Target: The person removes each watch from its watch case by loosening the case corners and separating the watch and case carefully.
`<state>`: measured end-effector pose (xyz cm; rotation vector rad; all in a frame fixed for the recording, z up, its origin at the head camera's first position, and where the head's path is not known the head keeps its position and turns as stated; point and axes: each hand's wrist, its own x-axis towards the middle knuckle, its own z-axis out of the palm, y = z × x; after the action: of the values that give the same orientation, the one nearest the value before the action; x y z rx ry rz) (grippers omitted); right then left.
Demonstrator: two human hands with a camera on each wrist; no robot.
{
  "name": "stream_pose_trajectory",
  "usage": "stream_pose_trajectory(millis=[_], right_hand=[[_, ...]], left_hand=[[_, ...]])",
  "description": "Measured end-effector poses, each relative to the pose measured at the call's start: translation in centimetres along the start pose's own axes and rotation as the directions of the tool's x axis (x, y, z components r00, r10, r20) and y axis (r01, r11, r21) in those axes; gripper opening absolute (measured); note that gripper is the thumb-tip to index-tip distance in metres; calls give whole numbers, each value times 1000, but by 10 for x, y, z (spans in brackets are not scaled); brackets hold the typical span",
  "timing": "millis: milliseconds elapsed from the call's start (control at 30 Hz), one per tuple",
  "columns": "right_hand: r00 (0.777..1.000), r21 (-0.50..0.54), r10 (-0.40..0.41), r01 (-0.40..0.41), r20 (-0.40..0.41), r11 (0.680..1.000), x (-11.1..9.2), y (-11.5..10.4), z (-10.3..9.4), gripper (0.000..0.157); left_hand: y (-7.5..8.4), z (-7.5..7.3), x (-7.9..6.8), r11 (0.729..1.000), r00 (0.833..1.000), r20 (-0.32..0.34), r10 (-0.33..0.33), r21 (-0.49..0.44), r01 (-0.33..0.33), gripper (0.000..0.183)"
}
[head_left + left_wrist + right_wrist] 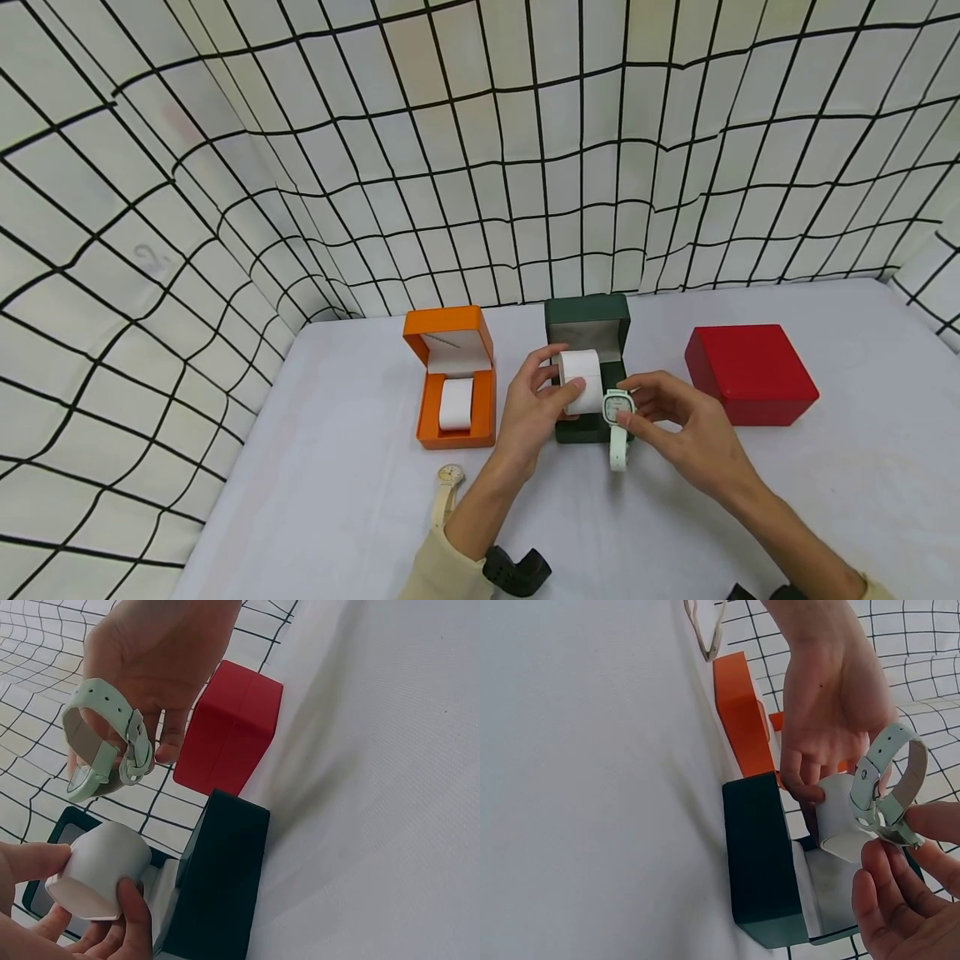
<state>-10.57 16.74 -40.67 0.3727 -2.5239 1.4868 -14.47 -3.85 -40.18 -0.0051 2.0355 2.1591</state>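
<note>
On the white surface [330,483], an open orange box [430,408] stands beyond a cream watch [450,475]. Rightward, the left hand [528,412] grips a white cushion [582,365] over an open green box [587,310], and just beside it the right hand [686,429] pinches a pale green watch [617,407], with a closed red box [753,367] farthest right.

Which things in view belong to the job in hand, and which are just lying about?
Seemingly in the job:
white rounded cushion, held by the left hand
mint-green strap watch, held by the right hand
open dark green box

Seemingly lying about:
open orange box with its white cushion
cream strap watch
closed red box
</note>
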Motion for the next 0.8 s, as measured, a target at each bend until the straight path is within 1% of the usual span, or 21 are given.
stream_pose_trajectory(millis=[133,433,800], right_hand=[[1000,-2,6,-6,5,1000,-2,0,2,36],[998,-3,49,-49,30,999,-7,-2,5,34],[997,-2,59,-59,49,998,-12,2,9,32]], left_hand=[[-1,0,0,1000,1000,-11,-1,14,1,49],[-1,1,-1,999,1000,-28,13,45,-11,50],[-3,-1,0,999,999,-30,17,46,-16,49]])
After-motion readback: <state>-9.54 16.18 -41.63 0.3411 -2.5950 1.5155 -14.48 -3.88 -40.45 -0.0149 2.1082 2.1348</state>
